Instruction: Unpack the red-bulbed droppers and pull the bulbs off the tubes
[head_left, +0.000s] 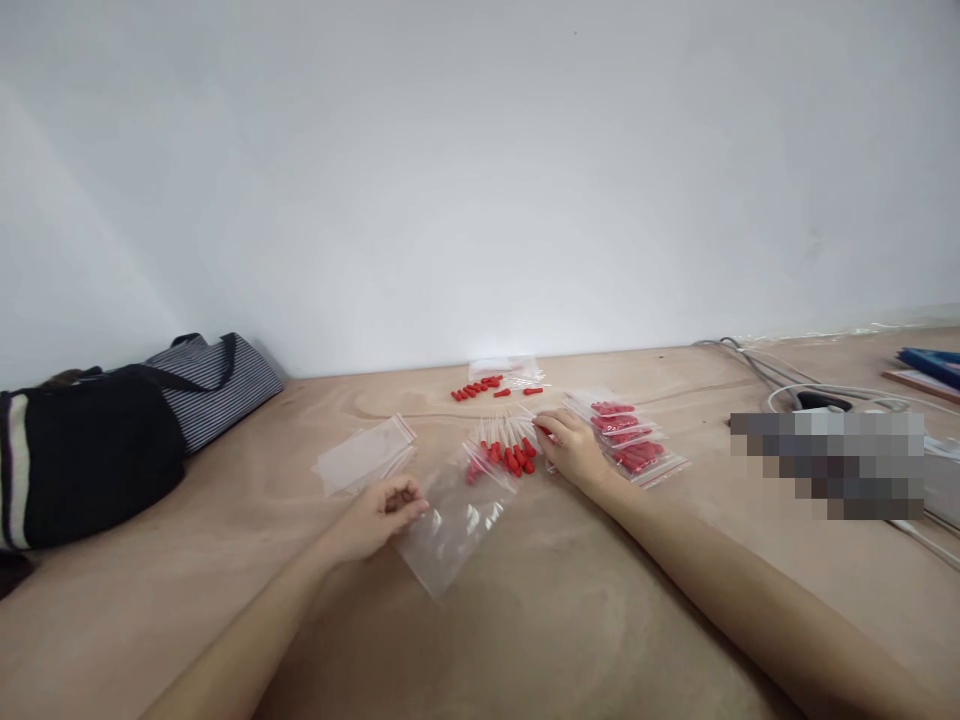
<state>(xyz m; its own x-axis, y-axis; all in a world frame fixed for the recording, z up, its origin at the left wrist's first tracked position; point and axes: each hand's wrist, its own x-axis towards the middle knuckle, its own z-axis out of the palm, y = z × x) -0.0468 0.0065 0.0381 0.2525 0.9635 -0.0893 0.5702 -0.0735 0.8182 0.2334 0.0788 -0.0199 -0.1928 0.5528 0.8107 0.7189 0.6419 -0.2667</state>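
Observation:
My left hand pinches the edge of a clear zip bag that lies slanted on the table. Just beyond the bag's mouth is a group of droppers with red bulbs towards me and thin clear tubes pointing away. My right hand is closed at the right end of this group, its fingertips on a dropper whose red bulb partly shows. Some red bulbs at the left of the group appear behind the bag's plastic. Close by on the right are overlapping zip bags with red bulbs inside.
A stack of flat zip bags lies left of centre. Loose red bulbs and thin clear tubes lie near the wall. A black bag and a striped bag stand at left; cables run along the right.

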